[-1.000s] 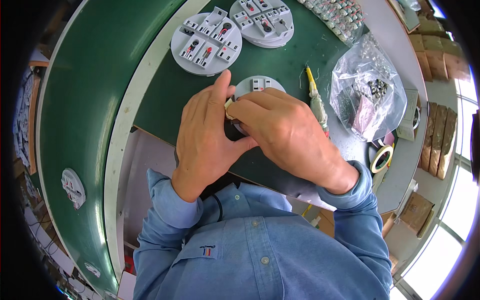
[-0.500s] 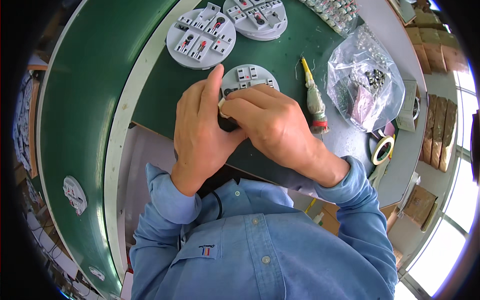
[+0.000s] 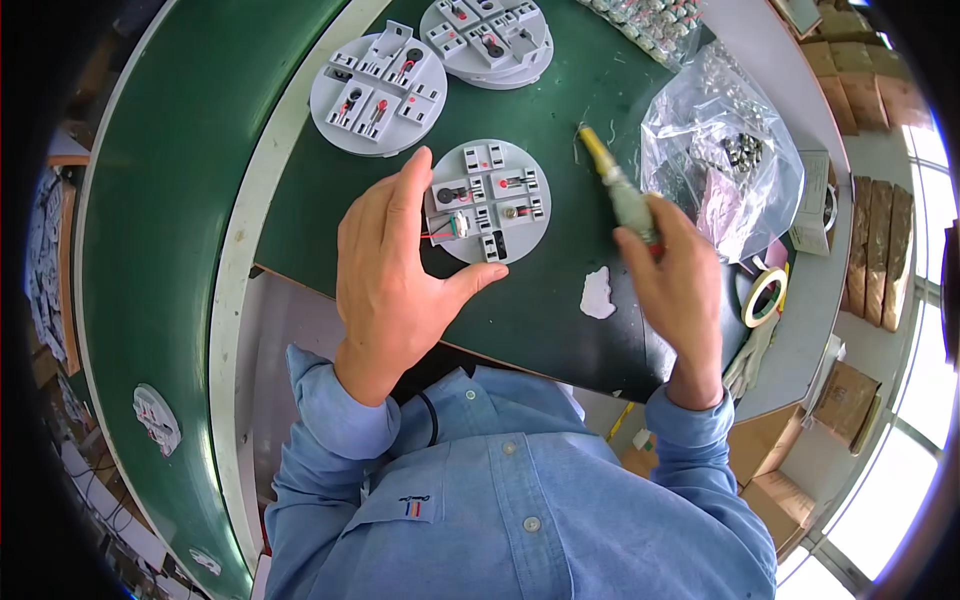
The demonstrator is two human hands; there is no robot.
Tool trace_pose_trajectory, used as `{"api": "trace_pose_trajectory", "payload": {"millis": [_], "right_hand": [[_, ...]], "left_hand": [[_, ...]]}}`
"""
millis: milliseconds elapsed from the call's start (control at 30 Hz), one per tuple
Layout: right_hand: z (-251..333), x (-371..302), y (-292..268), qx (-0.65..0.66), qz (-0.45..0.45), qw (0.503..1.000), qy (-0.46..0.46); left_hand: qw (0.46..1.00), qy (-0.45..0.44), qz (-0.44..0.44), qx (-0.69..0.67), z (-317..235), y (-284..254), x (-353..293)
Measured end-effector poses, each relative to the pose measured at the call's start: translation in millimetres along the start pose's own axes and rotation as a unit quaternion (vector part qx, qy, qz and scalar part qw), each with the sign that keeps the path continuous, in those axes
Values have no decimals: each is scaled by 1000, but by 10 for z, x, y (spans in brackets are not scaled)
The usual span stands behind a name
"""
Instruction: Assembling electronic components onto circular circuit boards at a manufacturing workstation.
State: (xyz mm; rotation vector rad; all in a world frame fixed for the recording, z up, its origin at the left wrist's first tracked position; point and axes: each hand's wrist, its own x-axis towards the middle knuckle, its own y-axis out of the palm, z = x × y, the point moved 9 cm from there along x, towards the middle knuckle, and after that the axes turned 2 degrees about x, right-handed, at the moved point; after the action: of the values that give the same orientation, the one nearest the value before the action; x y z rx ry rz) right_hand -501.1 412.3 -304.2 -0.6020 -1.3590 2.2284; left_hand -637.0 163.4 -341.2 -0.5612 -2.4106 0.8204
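A round light-grey plastic base lies on the green tabletop, fitted with small blocks, red and black parts and a little component on red wires at its left. My left hand is open at its left and near edge, thumb stretched out below it and fingers raised alongside. Whether the fingertips press on the rim I cannot tell. My right hand is closed around the red-banded lower end of a yellow-tipped tool with a wrapped greenish handle. The tool's thin tip points up and left.
More fitted grey discs sit at the far left, some stacked. A clear bag of metal parts lies at right, near a tape roll. A white scrap rests right of the base. A green belt curves along the left.
My right hand has left the base, moved right and taken hold of the yellow-tipped tool. My left hand has opened away from my right, uncovering the base. A white scrap now shows on the table.
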Motion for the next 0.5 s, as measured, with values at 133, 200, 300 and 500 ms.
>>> {"api": "trace_pose_trajectory", "payload": {"millis": [133,200,300,500], "right_hand": [[1,-26,-34,361,-48,930,47],[304,-34,41,487,-35,873,8],[984,33,316,352,7,909,-222],[1440,21,599,197,63,938,-280]], "left_hand": [[1000,-3,6,-1,0,34,48],[1000,-3,11,-3,4,49,54],[999,-33,25,-12,94,68,32],[999,19,-22,19,53,36,51]]}}
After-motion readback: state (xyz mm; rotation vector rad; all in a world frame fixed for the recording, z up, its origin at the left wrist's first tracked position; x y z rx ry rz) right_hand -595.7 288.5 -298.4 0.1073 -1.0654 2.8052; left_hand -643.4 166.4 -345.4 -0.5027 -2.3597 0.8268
